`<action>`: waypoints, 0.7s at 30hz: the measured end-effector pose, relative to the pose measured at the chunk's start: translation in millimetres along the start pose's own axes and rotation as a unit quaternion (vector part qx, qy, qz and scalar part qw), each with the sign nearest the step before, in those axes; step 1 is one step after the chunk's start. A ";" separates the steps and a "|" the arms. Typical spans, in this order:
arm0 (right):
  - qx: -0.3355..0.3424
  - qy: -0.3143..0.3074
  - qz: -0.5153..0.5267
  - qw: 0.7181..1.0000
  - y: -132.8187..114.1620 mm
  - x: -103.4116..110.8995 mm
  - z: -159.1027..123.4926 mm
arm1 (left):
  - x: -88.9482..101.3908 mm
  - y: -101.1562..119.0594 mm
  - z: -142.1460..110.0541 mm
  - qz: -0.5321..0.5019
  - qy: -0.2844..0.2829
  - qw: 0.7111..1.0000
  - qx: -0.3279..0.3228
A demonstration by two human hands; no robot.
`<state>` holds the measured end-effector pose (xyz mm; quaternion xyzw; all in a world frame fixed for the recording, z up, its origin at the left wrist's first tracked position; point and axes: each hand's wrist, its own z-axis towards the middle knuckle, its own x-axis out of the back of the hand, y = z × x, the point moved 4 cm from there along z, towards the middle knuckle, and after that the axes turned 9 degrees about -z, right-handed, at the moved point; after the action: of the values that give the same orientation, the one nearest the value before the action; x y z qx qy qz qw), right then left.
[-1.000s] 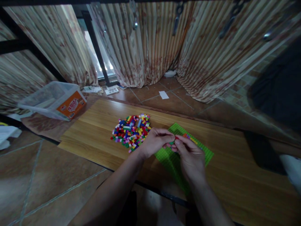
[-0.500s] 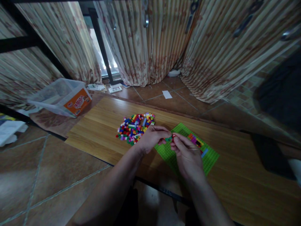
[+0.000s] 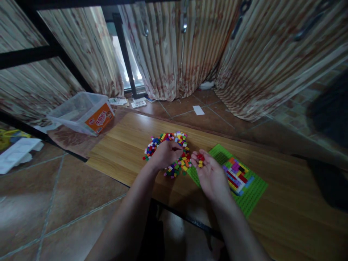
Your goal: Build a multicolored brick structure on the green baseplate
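Note:
A heap of small coloured bricks [image 3: 174, 139] lies on a wooden table [image 3: 122, 145]. My left hand [image 3: 164, 155] rests on the heap, fingers curled down among the bricks; what they pinch is hidden. My right hand [image 3: 209, 174] is turned palm up just right of the heap, fingers cupped, with a few small red and yellow bricks [image 3: 200, 158] lying in it. To its right a green baseplate [image 3: 254, 195] carries a patch of joined bricks [image 3: 237, 175] in several colours.
A clear plastic tub [image 3: 81, 114] with an orange label sits at the table's left, on a brown cloth. Striped curtains [image 3: 190, 47] hang behind. Papers lie on the tiled floor [image 3: 54, 203]. A dark object [image 3: 330, 183] sits at the far right.
My hands have come apart over the baseplate. The left has gone left onto the brick heap; the right has turned palm up with bricks in it. The view has shifted, showing more of the baseplate.

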<state>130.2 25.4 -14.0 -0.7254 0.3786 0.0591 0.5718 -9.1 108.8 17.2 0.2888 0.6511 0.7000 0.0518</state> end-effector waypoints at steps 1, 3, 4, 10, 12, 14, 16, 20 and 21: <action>0.018 0.005 -0.013 1.000 0.8 -0.3 3.5 | 0.3 -1.1 -0.6 0.022 0.000 1.000 -0.003; 0.059 0.023 -0.049 0.997 2.5 0.3 10.6 | -0.8 -2.2 -1.5 0.056 -0.004 0.998 -0.013; 0.079 0.032 -0.075 0.994 3.5 0.9 13.9 | -1.8 -2.3 -1.8 0.070 -0.007 0.997 -0.017; 0.169 -0.021 -0.244 0.955 10.6 -2.1 21.9 | -2.3 -0.9 -3.9 0.157 -0.005 0.987 -0.027; 0.175 -0.042 -0.267 0.947 12.4 -2.5 21.3 | -1.1 -2.1 -4.2 0.172 -0.006 0.985 -0.032; 0.177 -0.052 -0.265 0.946 12.5 -1.9 20.1 | 0.2 -4.4 -3.6 0.164 -0.005 0.985 -0.043; 0.183 -0.055 -0.254 0.948 10.0 -1.5 18.2 | 0.9 -7.0 -2.5 0.133 -0.003 0.990 -0.055; 0.215 -0.036 -0.265 0.939 -1.2 -1.6 8.8 | -3.8 -6.6 -0.9 0.005 -0.040 0.997 -0.072; 0.220 -0.030 -0.272 0.936 -4.2 -1.7 5.4 | -6.4 -4.8 -1.2 -0.035 -0.060 0.995 -0.071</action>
<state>133.4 31.2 -11.7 -0.6544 0.1527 -0.1618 0.7227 -5.8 105.6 10.6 0.3029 0.6053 0.7234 0.1363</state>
